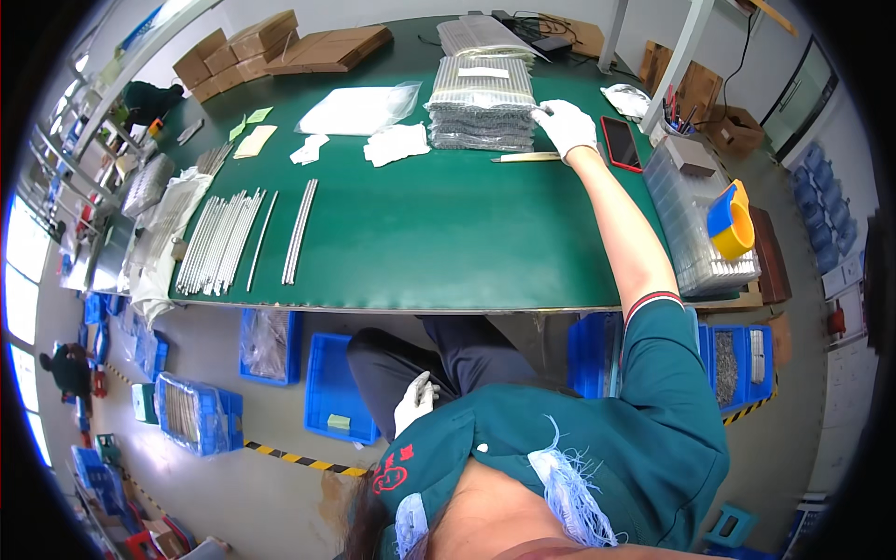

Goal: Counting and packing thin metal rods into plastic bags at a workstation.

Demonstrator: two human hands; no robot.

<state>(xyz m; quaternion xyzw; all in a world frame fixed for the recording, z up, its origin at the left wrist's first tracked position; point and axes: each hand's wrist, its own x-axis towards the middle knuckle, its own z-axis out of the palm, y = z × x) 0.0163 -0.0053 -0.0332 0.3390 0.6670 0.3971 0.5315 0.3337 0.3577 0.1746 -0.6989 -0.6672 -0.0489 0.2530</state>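
White-gloved right hand (566, 126) fingers pinching ribbed silvery bagged stack (482, 112), left hand (414, 401) loosely open on lap

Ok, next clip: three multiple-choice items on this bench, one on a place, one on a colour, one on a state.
1. Where is the right hand?
A. on the stack of packs
B. on the phone
C. under the table

2. What colour are the gloves?
A. blue
B. white
C. black

3. How is the left hand?
A. gripping a rod
B. holding a box
C. empty, near the lap

Answers:
1 A: its fingers touch the stack's right edge.
2 B: both gloved hands show white.
3 C: it hangs below the table edge, holding nothing.
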